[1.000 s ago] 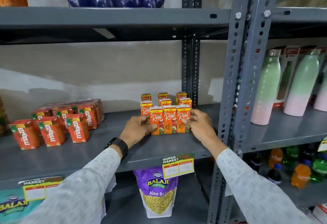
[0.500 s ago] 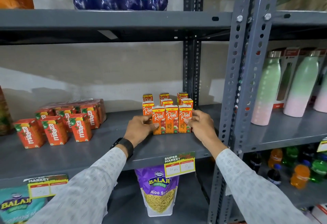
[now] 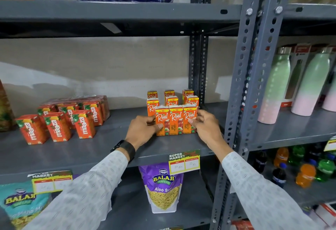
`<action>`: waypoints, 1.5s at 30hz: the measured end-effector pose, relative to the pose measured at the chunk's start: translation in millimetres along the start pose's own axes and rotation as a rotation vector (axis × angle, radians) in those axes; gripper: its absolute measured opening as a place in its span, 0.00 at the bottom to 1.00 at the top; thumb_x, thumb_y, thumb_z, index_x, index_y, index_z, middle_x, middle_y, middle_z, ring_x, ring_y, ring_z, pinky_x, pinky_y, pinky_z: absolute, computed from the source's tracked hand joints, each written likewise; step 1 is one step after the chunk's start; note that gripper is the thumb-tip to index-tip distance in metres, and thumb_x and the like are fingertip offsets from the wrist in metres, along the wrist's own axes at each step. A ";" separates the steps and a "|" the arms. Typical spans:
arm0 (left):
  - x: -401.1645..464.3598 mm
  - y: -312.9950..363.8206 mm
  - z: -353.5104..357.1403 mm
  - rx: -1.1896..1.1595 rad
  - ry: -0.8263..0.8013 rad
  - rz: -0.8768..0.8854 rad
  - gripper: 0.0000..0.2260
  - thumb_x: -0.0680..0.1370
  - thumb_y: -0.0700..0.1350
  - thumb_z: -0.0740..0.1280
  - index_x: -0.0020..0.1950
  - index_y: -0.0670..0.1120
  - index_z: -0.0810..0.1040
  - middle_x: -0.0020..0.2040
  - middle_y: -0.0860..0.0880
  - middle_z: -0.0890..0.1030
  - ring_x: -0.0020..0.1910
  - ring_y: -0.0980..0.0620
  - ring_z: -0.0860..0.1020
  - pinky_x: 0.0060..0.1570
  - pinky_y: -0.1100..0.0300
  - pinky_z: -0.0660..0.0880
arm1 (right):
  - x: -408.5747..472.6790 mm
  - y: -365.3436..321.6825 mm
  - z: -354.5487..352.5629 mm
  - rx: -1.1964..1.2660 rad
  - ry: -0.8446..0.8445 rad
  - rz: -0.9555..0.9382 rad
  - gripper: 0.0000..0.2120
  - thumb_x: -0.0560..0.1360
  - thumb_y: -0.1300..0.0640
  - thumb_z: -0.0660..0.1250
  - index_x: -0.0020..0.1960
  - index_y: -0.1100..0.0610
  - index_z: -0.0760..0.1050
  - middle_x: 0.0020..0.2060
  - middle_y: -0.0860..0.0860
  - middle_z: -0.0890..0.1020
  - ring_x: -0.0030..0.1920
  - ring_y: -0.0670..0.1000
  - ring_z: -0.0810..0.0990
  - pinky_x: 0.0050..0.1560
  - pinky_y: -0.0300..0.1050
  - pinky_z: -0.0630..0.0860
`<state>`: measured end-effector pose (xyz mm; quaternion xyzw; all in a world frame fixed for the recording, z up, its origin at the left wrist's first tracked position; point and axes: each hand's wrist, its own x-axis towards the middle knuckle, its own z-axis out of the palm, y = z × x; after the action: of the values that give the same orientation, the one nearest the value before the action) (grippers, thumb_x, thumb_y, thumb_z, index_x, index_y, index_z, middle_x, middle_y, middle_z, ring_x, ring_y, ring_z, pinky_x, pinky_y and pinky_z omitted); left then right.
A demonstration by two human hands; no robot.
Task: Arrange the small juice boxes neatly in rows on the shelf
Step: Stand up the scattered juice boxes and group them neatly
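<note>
Small orange Real juice boxes [image 3: 176, 119] stand in three rows of three on the grey shelf [image 3: 109, 149], near its right upright. The front row of three is pressed together. My left hand [image 3: 141, 131] presses the left side of that front row, thumb on the leftmost box. My right hand [image 3: 205, 127] presses the right side, thumb on the rightmost box. The two rows behind [image 3: 171, 99] stand a little apart and are partly hidden by the front row.
Red Maaza juice boxes [image 3: 58, 128] stand in a group on the shelf's left. A grey perforated upright [image 3: 243, 102] is just right of my right hand. Pastel bottles [image 3: 274, 88] fill the neighbouring shelf. A Balaji snack bag [image 3: 163, 188] hangs below.
Both hands stay clamped on the front row of Real boxes. The row has shifted very slightly, and the view has drifted a little.
</note>
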<state>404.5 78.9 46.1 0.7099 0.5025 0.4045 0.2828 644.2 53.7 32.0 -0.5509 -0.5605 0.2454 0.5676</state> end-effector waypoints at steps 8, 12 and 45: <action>-46.7 0.8 -9.2 0.096 0.075 0.079 0.16 0.74 0.56 0.74 0.60 0.54 0.84 0.52 0.57 0.87 0.49 0.60 0.83 0.53 0.60 0.81 | -29.0 -2.5 -5.2 -0.001 -0.055 -0.037 0.14 0.79 0.55 0.72 0.64 0.49 0.78 0.54 0.46 0.87 0.53 0.44 0.86 0.52 0.46 0.83; -63.3 -0.5 -10.2 0.096 0.092 0.080 0.16 0.73 0.57 0.74 0.59 0.54 0.84 0.50 0.58 0.87 0.46 0.62 0.84 0.49 0.60 0.82 | -43.3 -3.6 -9.3 0.006 -0.066 -0.060 0.14 0.79 0.55 0.73 0.63 0.48 0.78 0.53 0.45 0.87 0.53 0.43 0.86 0.49 0.41 0.82; -81.8 6.7 32.5 0.230 0.389 0.095 0.31 0.68 0.68 0.72 0.65 0.54 0.76 0.55 0.53 0.86 0.51 0.53 0.84 0.54 0.51 0.81 | -59.6 -14.2 -8.8 -0.097 -0.037 -0.089 0.25 0.72 0.55 0.80 0.67 0.53 0.76 0.53 0.44 0.86 0.51 0.44 0.86 0.53 0.45 0.83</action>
<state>422.0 -0.3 11.1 0.6689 0.5563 0.4868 0.0783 632.4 -6.6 25.1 -0.5475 -0.6062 0.2026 0.5401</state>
